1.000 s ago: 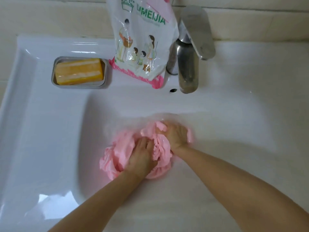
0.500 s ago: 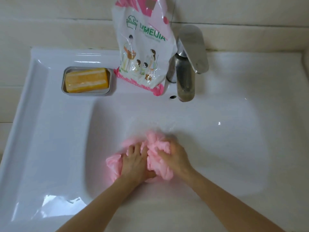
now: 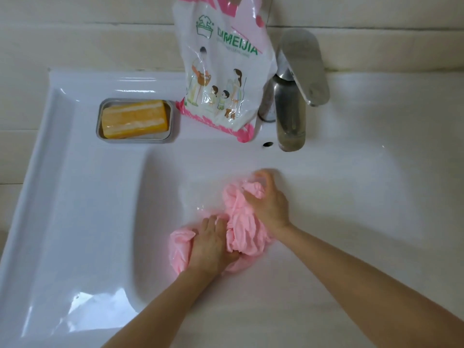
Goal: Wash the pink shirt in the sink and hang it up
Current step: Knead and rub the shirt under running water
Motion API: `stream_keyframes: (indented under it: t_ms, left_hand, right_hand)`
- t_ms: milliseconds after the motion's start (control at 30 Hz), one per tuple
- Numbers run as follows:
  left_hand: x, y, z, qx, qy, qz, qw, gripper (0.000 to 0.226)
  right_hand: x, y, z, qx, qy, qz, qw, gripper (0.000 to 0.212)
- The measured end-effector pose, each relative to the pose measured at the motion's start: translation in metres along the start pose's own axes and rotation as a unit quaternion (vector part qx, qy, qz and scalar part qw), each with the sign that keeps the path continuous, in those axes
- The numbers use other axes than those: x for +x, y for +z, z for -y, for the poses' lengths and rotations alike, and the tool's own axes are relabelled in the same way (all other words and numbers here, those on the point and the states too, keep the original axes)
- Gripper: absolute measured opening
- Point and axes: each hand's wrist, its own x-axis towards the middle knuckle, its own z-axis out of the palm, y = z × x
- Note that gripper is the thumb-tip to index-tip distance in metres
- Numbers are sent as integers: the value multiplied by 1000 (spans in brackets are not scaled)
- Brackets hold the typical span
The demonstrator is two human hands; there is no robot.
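The pink shirt (image 3: pixel 242 228) lies bunched up and wet in the basin of the white sink (image 3: pixel 75 197). My left hand (image 3: pixel 211 247) grips the near left part of the bundle, fingers curled into the cloth. My right hand (image 3: pixel 270 200) grips the far end of the bundle, fingers bent over the fabric. Part of the shirt is hidden under both hands.
A steel soap dish (image 3: pixel 173 119) with a yellow soap bar (image 3: pixel 134 119) sits on the sink's back ledge at the left. A plastic detergent bag (image 3: pixel 223 71) leans beside the steel faucet (image 3: pixel 292 96). An overflow hole (image 3: pixel 268 144) is below the faucet.
My right hand has pushed the far end of the shirt away from me, stretching the bundle out. My left hand has stayed on the near part. The camera view has shifted downward.
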Motion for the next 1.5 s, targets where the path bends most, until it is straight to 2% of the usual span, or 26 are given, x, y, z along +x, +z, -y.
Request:
stream_keyframes:
  t_ms: [33,100,133,167,233,300,367,433,533,600,667,733,767,833,900,933,967,1033,1067,1133,1200,1300,1400,1500]
  left_hand:
    - [0,1,1,1,4,-13,1000,70]
    - [0,-2,0,9,32,-12,999,66]
    - [-1,-2,-1,16,46,-15,999,61]
    - [-2,-3,-2,26,59,-26,998,52]
    - [0,-2,-2,44,75,-63,994,37]
    - [-1,-3,-4,40,69,-45,996,38]
    - [0,-1,-3,58,58,-18,996,47]
    - [0,0,-4,46,43,-19,998,58]
    - [3,5,-4,53,33,-12,998,56]
    - [1,6,-6,96,45,-24,994,65]
    - [-3,-10,-13,172,64,-6,983,83]
    - [-9,-16,-13,257,80,-17,963,89]
    - [-12,-17,-12,245,58,-25,968,85]
    - [-20,-17,-11,155,-36,-36,987,78]
    - [-26,-12,-12,69,-108,33,991,75]
    - [-26,-11,-13,45,-116,52,991,76]
    - [-25,-12,-14,33,-114,56,991,78]
    - [-24,-13,-15,33,-98,46,994,77]
    - [-22,-13,-15,29,-92,38,995,74]
    - [-19,-11,-16,32,-81,35,996,69]
    - [-16,-11,-17,50,-82,44,994,66]
    - [-12,-12,-14,42,-92,45,994,64]
    - [-13,-10,-14,26,-65,42,997,63]
    - [-11,-9,-13,14,-50,35,998,70]
  right_hand:
    - [-7,-13,3,7,13,27,1000,54]
    - [-28,-22,0,-95,35,114,988,60]
    - [-41,-20,-3,-146,16,129,981,59]
    - [-53,-17,-4,-166,-20,121,979,56]
    - [-67,-1,-11,-164,-158,63,972,45]
    - [-68,16,-23,-172,-239,9,955,33]
    - [-54,24,-27,-204,-263,-3,943,30]
    - [-35,27,-30,-252,-245,17,936,29]
    - [-9,26,-22,-252,-201,21,947,26]
    - [-6,18,-12,-180,-137,35,973,29]
    - [-11,5,-15,-61,-48,25,997,21]
    - [-20,-14,-27,7,-47,-1,999,15]
    - [-25,-24,-33,14,-54,-16,998,21]
    - [-32,-34,-44,23,-28,6,999,36]
    - [-39,-31,-48,57,32,71,995,61]
    - [-44,-29,-44,91,51,105,989,69]
    - [-52,-27,-38,125,55,132,982,69]
    - [-71,-21,-25,135,8,130,982,54]
    - [-82,-16,-17,108,-37,118,986,51]
    - [-98,-1,-8,-20,-146,64,987,57]
    - [-98,19,-7,-131,-211,19,968,62]
    - [-72,36,-21,-209,-236,-6,949,60]
    - [-38,41,-37,-263,-247,-16,933,53]
    - [-14,36,-20,-223,-190,-16,956,34]
